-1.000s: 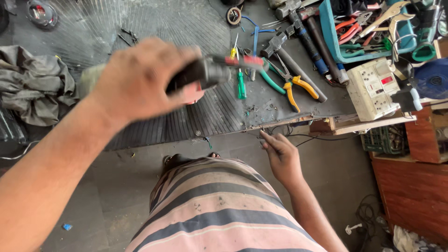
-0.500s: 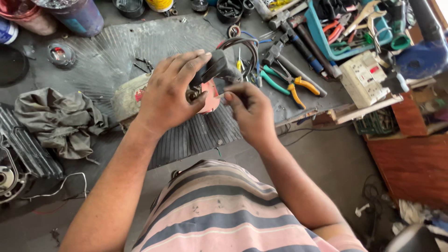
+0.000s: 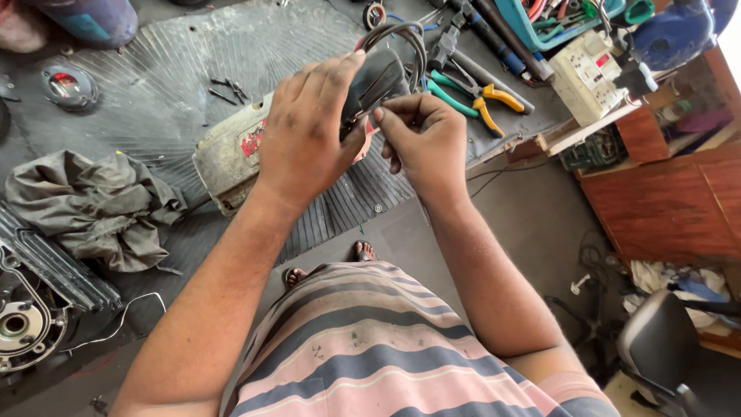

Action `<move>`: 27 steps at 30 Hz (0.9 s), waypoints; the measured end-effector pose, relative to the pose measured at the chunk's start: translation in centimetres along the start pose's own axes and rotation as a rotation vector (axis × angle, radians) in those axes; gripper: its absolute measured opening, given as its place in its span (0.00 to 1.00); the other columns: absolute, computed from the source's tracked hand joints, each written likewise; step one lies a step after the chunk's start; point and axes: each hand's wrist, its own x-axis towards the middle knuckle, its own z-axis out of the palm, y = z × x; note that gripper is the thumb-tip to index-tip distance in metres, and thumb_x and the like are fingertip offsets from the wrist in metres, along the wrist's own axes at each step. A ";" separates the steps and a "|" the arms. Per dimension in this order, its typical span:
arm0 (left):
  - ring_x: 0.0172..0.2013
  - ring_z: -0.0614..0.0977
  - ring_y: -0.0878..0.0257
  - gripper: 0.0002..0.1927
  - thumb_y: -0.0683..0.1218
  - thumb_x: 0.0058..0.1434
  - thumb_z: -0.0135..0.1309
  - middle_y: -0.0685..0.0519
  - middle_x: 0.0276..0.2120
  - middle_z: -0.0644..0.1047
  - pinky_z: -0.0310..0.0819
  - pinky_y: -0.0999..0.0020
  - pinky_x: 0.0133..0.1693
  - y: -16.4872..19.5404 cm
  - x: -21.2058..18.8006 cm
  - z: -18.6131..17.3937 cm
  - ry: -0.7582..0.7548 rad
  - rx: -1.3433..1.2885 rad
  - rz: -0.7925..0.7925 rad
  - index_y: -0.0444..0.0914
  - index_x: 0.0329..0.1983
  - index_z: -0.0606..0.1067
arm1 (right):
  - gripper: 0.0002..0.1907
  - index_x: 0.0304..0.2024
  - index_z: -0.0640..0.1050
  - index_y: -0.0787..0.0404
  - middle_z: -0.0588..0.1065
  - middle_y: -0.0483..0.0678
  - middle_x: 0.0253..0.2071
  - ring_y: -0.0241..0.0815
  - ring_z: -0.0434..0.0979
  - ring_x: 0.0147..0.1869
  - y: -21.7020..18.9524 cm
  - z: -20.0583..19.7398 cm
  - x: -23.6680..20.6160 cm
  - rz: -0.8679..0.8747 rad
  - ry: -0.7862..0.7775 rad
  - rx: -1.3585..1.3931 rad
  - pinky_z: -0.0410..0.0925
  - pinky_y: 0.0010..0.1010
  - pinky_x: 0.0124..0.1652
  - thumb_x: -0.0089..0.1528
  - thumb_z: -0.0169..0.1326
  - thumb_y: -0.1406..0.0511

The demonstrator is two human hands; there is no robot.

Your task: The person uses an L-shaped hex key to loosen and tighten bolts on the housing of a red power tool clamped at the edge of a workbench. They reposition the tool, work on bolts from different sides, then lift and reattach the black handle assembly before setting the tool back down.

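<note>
Pliers point(image 3: 472, 96) right of rag point(image 3: 91, 207)

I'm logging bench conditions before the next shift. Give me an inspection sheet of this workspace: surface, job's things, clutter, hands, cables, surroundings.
Surface: ribbed dark rubber mat on the bench, dusty.
Job's things: small dark part with looped grey wires, held up over the mat; worn grey tool housing lies beneath.
Clutter: crumpled grey rag, loose screws, green-handled pliers, yellow-handled pliers, metal motor casing.
Hands: left hand grips the part; right hand pinches at its edge.
Cables: thin white wire at the mat's edge; black cord under the bench.
Surroundings: white socket box, teal tool tray, wooden cabinet, black chair.
</note>
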 end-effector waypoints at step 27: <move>0.57 0.76 0.50 0.34 0.42 0.63 0.61 0.46 0.55 0.75 0.64 0.53 0.60 -1.0 -0.4 0.4 0.078 -0.009 0.007 0.34 0.71 0.63 | 0.13 0.39 0.78 0.66 0.81 0.47 0.34 0.26 0.77 0.28 -0.5 -1.1 1.8 0.334 -0.118 0.158 0.64 0.15 0.20 0.63 0.64 0.62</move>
